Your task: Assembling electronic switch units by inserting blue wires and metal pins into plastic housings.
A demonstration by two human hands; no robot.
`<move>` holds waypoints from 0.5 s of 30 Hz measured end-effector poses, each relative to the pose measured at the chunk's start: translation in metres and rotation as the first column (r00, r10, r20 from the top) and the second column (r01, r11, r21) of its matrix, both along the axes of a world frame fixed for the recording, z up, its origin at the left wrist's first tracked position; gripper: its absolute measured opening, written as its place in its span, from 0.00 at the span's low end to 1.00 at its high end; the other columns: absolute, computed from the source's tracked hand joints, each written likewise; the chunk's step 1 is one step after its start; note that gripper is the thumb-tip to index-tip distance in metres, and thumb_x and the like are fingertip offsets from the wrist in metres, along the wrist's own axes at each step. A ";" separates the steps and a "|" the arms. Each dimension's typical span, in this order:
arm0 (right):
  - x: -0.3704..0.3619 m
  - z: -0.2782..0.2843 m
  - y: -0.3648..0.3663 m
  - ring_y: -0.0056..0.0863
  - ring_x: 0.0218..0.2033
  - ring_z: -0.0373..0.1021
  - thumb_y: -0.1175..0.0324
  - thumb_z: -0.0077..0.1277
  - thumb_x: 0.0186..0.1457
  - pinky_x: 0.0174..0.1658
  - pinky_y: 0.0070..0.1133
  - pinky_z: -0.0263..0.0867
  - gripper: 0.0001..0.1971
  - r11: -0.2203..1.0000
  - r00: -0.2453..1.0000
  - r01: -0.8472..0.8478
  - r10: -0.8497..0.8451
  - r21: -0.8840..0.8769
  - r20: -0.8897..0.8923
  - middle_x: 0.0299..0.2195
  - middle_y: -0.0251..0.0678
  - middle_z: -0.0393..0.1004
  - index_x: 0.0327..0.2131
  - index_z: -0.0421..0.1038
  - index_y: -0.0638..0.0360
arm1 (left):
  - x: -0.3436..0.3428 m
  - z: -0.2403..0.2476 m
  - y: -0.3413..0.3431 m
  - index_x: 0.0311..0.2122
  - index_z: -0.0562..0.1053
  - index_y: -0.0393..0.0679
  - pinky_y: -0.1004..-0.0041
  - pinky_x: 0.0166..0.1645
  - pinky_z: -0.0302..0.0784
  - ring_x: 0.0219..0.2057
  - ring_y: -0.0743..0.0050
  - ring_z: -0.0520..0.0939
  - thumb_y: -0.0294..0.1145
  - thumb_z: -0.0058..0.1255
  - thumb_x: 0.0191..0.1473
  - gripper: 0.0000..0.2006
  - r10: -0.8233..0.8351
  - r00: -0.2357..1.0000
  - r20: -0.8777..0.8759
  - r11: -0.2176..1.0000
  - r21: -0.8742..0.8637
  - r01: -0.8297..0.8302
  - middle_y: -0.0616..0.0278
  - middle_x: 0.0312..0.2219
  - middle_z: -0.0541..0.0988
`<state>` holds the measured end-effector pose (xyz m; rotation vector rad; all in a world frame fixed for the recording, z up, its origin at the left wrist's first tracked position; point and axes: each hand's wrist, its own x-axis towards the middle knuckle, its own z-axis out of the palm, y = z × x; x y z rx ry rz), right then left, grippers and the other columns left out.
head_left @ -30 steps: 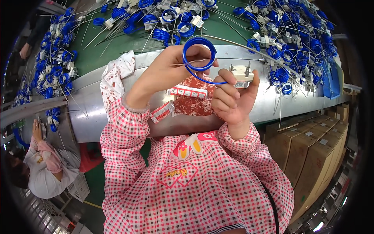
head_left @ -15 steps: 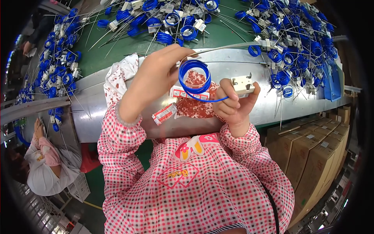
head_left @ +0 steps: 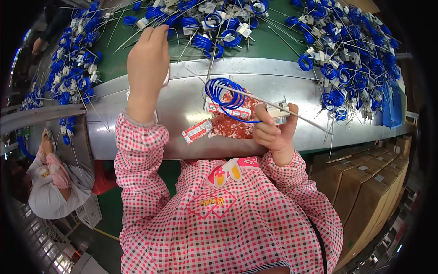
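While right hand (head_left: 273,130) grips a blue coil (head_left: 223,93), cardboard boxes (head_left: 365,182) stand closed.

Left hand (head_left: 148,59): fingertips hidden among the blue coils (head_left: 200,41) on the belt, can't tell what they touch. Right hand (head_left: 273,130): fingers wrap the small white part (head_left: 278,114), most of it covered; palm side unseen. Bag of red pieces (head_left: 232,123) just left of those fingers, contents too small to tell. Cardboard boxes (head_left: 365,192) cut off by the dark rim.
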<state>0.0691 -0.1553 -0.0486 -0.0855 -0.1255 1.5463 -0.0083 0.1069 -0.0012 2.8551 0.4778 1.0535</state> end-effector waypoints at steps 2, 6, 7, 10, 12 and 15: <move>-0.004 -0.012 0.005 0.12 0.08 0.47 0.42 0.43 0.44 0.11 0.10 0.43 0.26 0.995 0.991 -0.024 0.037 0.101 -0.131 0.08 0.23 0.52 0.20 0.56 0.60 | -0.004 -0.006 -0.014 0.37 0.68 0.41 0.68 0.26 0.71 0.23 0.56 0.74 0.19 0.43 0.39 0.15 -0.145 0.989 0.030 0.989 0.005 0.145 0.56 0.25 0.70; -0.014 -0.010 0.015 0.12 0.06 0.45 0.43 0.43 0.44 0.09 0.10 0.43 0.26 0.947 0.957 -0.047 0.134 0.317 -0.258 0.07 0.24 0.52 0.17 0.56 0.60 | -0.014 -0.009 -0.064 0.35 0.68 0.41 0.67 0.25 0.71 0.23 0.57 0.74 0.19 0.43 0.37 0.14 -0.370 0.902 -0.221 0.926 -0.159 0.342 0.56 0.24 0.69; -0.015 -0.009 0.016 0.11 0.05 0.45 0.43 0.44 0.43 0.08 0.10 0.42 0.26 0.916 0.957 -0.054 0.161 0.398 -0.240 0.07 0.24 0.52 0.16 0.56 0.59 | -0.011 -0.011 -0.057 0.34 0.67 0.41 0.67 0.24 0.71 0.23 0.58 0.74 0.19 0.44 0.36 0.14 -0.271 0.930 -0.250 0.961 -0.120 0.248 0.56 0.24 0.69; -0.017 -0.009 0.014 0.11 0.05 0.45 0.43 0.45 0.43 0.07 0.09 0.41 0.26 0.932 0.960 -0.050 0.145 0.359 -0.241 0.06 0.23 0.52 0.15 0.56 0.59 | -0.010 -0.010 -0.033 0.33 0.66 0.41 0.67 0.23 0.71 0.23 0.60 0.75 0.18 0.44 0.36 0.13 -0.047 0.969 -0.242 0.999 -0.032 0.041 0.57 0.24 0.69; -0.016 -0.012 0.011 0.11 0.04 0.45 0.43 0.45 0.43 0.07 0.10 0.41 0.26 0.949 0.959 -0.032 0.118 0.314 -0.258 0.06 0.23 0.52 0.15 0.56 0.59 | -0.014 -0.006 -0.030 0.34 0.65 0.41 0.67 0.23 0.71 0.22 0.60 0.75 0.18 0.44 0.35 0.15 0.126 0.962 -0.243 0.992 0.017 -0.126 0.58 0.24 0.69; -0.015 -0.021 0.008 0.11 0.04 0.45 0.42 0.45 0.42 0.07 0.09 0.41 0.26 0.940 0.912 -0.014 0.152 0.340 -0.381 0.05 0.23 0.51 0.15 0.57 0.58 | -0.026 -0.003 -0.075 0.34 0.65 0.40 0.68 0.21 0.71 0.22 0.61 0.75 0.19 0.45 0.34 0.15 -0.194 0.896 -0.400 0.981 -0.080 0.177 0.57 0.24 0.68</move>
